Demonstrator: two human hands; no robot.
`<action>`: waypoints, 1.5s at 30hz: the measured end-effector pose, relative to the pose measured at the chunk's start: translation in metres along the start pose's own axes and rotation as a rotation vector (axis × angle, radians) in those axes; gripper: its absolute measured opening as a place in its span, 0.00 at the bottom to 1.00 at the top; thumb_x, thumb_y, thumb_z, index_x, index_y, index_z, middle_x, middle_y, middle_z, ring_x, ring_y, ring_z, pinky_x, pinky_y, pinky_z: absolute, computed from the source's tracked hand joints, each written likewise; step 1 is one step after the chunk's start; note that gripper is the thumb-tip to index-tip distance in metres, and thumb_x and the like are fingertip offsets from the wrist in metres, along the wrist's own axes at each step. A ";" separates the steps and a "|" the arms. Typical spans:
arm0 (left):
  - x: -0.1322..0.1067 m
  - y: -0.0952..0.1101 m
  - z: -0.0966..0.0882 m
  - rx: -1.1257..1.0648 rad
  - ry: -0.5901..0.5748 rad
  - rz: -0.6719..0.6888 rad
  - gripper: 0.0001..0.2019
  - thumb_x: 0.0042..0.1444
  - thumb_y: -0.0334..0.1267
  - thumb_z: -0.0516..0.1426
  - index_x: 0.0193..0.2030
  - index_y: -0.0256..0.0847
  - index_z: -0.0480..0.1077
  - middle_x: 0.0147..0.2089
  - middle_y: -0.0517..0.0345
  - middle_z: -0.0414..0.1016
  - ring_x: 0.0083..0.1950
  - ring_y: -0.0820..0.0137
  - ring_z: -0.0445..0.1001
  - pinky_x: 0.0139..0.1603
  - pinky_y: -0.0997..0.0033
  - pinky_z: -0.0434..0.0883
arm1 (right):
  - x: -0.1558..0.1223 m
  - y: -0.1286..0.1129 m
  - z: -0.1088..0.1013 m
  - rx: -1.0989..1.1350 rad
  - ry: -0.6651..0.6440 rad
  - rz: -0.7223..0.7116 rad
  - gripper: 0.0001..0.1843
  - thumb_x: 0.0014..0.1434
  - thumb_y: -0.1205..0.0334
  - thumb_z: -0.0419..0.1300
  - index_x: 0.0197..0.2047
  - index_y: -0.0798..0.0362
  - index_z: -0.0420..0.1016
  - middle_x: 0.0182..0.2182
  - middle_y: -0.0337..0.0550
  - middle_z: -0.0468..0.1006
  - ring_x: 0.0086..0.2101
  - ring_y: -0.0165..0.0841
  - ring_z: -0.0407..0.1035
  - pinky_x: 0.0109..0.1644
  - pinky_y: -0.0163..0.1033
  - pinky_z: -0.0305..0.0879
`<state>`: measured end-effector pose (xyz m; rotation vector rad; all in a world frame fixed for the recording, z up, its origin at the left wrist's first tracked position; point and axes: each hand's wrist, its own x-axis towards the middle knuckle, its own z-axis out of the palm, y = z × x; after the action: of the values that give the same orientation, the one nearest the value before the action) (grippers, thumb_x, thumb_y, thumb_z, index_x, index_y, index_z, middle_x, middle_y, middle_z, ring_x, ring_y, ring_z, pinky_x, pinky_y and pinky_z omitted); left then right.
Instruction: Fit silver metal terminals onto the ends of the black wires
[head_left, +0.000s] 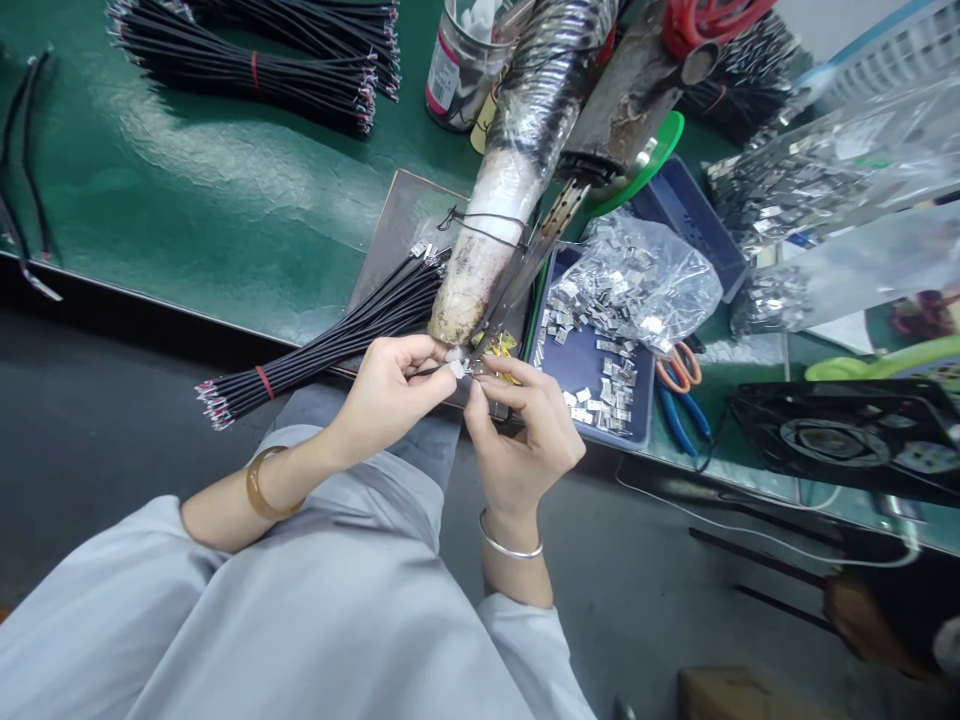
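My left hand (394,395) is closed in a pinch on a thin black cable (426,372), with white coverings on its fingertips. Opposite it, my right hand (525,420) is closed too, thumb and fingers meeting at the cable's end; the small silvery bit there is too tiny to name. Just above both hands come down a soldering iron (551,225) and the dirty white mouth of a duct hose (480,240). To the left lies a bundle of black cables (337,335) tied with a red band. Small yellow pieces (504,350) lie behind my right fingers.
Right of my hands, a blue tray (585,370) holds loose metal connectors and a plastic bag (649,275) of them. Pliers (681,400) and a black fan (840,440) lie farther right. More cable bundles (247,70) and a jar (461,70) stand at the back.
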<state>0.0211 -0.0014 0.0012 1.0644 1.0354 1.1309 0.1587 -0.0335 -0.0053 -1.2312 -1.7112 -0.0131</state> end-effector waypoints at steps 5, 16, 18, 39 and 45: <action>-0.002 -0.002 0.000 0.014 0.019 0.022 0.07 0.48 0.36 0.60 0.26 0.35 0.77 0.20 0.63 0.66 0.24 0.77 0.63 0.24 0.79 0.62 | 0.000 -0.002 -0.001 0.014 0.016 0.004 0.10 0.59 0.74 0.67 0.36 0.49 0.76 0.39 0.39 0.85 0.41 0.33 0.82 0.46 0.40 0.80; -0.001 0.001 0.000 0.033 -0.006 -0.019 0.07 0.47 0.36 0.61 0.27 0.34 0.78 0.22 0.60 0.71 0.24 0.77 0.63 0.25 0.79 0.64 | -0.001 -0.002 -0.001 -0.001 0.000 0.015 0.10 0.59 0.75 0.66 0.34 0.50 0.73 0.35 0.38 0.84 0.40 0.32 0.82 0.45 0.38 0.78; -0.003 0.000 0.000 0.051 0.007 0.001 0.07 0.47 0.36 0.61 0.26 0.34 0.78 0.21 0.62 0.69 0.23 0.78 0.61 0.24 0.79 0.62 | 0.000 -0.002 -0.001 -0.017 0.009 0.005 0.10 0.59 0.74 0.67 0.34 0.50 0.74 0.36 0.38 0.84 0.40 0.32 0.81 0.45 0.38 0.78; 0.000 0.006 -0.005 -0.010 -0.149 -0.039 0.06 0.48 0.35 0.62 0.24 0.37 0.74 0.19 0.67 0.64 0.22 0.79 0.59 0.25 0.77 0.60 | -0.004 0.001 -0.005 -0.152 -0.013 -0.170 0.08 0.63 0.71 0.65 0.39 0.49 0.73 0.40 0.43 0.87 0.38 0.32 0.84 0.40 0.33 0.79; -0.003 0.000 -0.001 0.036 -0.031 -0.004 0.06 0.48 0.36 0.61 0.26 0.35 0.76 0.21 0.63 0.69 0.24 0.78 0.60 0.24 0.78 0.60 | 0.000 -0.004 -0.003 -0.138 -0.026 -0.048 0.06 0.63 0.69 0.66 0.38 0.49 0.74 0.39 0.41 0.87 0.39 0.33 0.83 0.41 0.35 0.78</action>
<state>0.0194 -0.0042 0.0014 1.1049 1.0362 1.0927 0.1576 -0.0366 -0.0020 -1.2956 -1.7873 -0.1470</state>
